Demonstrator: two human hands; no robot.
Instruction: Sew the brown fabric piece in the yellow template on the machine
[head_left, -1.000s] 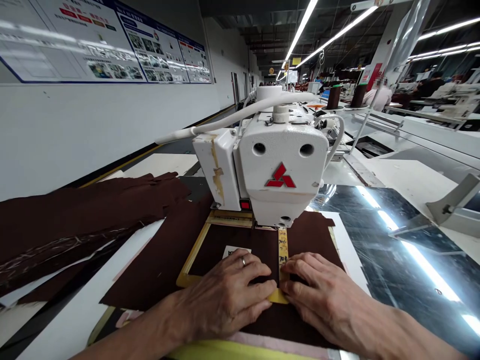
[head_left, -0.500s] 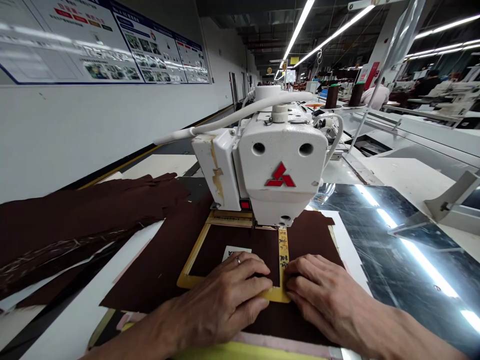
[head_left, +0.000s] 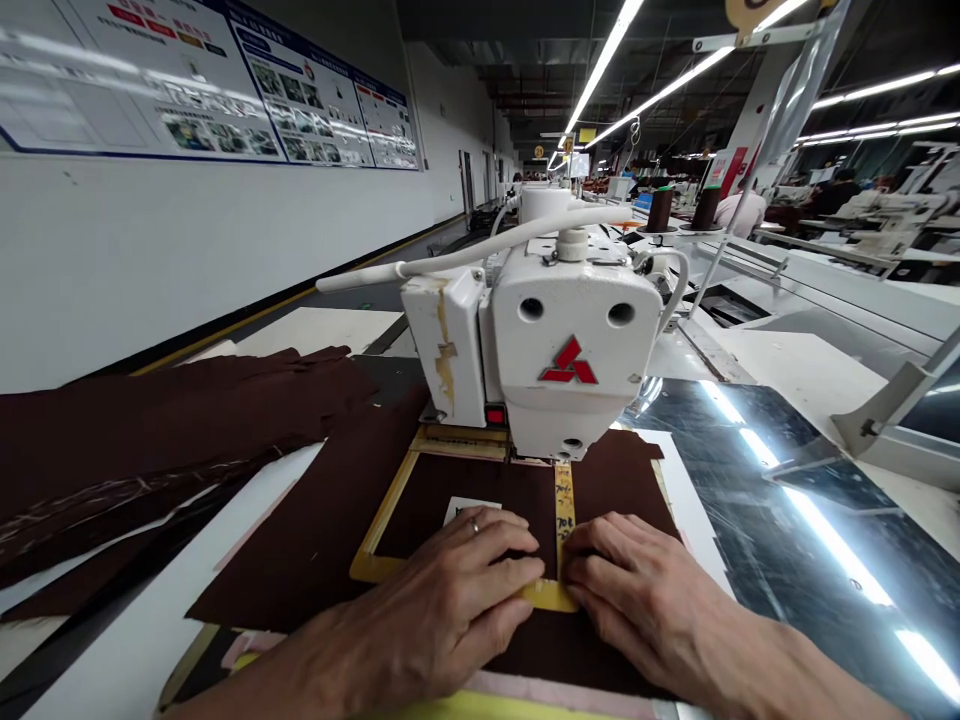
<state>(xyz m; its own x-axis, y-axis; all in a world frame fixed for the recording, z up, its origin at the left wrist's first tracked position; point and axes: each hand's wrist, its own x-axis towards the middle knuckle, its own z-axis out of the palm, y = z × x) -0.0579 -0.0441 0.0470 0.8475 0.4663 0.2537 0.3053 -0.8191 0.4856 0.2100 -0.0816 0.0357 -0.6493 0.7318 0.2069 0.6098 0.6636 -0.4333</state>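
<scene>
My left hand is closed on the front bar of a flat yellow template frame, thumb toward me and fingertips over the bar. At the frame's right front corner, my right hand has its bent fingers pressed against the edge. Dark brown fabric lies under the frame and shows through its opening. A small white label sits inside the opening, partly covered by my left hand. The frame's far end reaches beneath the head of a white sewing machine; the needle area is mostly hidden.
Stacked brown fabric lies to the left. A glossy dark table surface and a grey metal bracket are at the right. Brown thread cones stand behind the machine. A person in light clothing is farther back.
The whole view has shifted slightly, with the machine appearing a little lower and farther right. Both hands keep their places on the frame.
</scene>
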